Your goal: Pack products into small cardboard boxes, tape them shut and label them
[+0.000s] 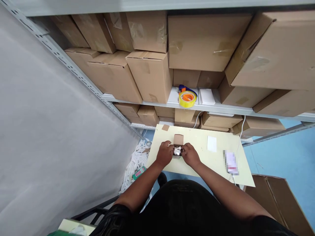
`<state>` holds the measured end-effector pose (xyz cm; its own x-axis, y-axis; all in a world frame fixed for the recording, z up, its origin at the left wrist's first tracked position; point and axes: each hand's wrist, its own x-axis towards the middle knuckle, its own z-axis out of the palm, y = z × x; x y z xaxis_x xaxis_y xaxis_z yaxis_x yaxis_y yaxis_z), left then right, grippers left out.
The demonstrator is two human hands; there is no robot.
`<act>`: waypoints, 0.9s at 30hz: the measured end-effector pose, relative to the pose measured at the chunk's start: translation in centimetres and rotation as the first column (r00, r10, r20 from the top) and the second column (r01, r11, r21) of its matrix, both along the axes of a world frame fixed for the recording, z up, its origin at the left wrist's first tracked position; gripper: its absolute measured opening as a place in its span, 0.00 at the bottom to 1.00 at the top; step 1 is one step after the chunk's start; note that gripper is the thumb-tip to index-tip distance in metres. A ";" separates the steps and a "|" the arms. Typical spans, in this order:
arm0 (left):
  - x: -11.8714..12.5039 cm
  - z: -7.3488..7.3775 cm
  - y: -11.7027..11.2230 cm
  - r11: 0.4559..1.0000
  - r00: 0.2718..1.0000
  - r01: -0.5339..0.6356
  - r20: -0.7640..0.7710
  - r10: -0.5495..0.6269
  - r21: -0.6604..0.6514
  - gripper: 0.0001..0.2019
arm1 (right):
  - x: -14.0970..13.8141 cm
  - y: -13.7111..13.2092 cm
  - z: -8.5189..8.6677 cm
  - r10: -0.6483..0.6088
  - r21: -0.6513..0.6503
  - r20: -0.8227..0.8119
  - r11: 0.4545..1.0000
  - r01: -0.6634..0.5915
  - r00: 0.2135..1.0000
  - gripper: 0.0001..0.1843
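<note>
A small open cardboard box [178,139] sits near the front edge of the pale yellow table [197,136], its lid flap standing up at the back. Inside its mouth lies a shiny, silver, rounded object [177,150]; its exact kind does not show. My left hand [165,154] grips the box's left side, fingers curled against the rim. On the opposite side, my right hand [190,154] has its fingers bent in at the right rim, close to the silver object. The fingertips of both hands are partly hidden.
Shelves behind the table hold several cardboard cartons [150,75], a tape dispenser [187,99] and a white box [207,96]. On the table are a white card [211,143], a blurred phone-like item [231,162] and a cardboard scrap [165,127]. Paper strips [133,164] litter the floor at left.
</note>
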<state>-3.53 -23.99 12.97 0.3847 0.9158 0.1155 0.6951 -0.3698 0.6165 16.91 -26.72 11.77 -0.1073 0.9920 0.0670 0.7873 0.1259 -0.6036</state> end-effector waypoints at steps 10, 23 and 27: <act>3.7 3.5 1.9 0.975 0.923 -0.028 -0.380 -0.060 -0.222 0.22 | -0.2 -0.9 -2.1 0.060 -0.045 -0.222 0.996 -0.072 0.973 0.43; 2.8 8.4 0.6 0.998 0.995 -0.046 -0.091 0.050 0.047 0.19 | -0.9 1.4 -2.0 0.011 -0.126 -0.073 0.992 -0.021 0.997 0.41; 0.1 12.7 1.2 0.992 0.971 -0.108 0.223 0.090 0.071 0.23 | -0.5 1.4 -0.5 0.024 -0.107 -0.138 0.994 -0.039 0.990 0.53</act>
<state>-3.45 -22.81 25.67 0.2496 0.9320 0.2630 0.5819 -0.3614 0.7285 16.43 -25.37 11.24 -0.1362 0.9904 -0.0251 0.6936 0.0773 -0.7162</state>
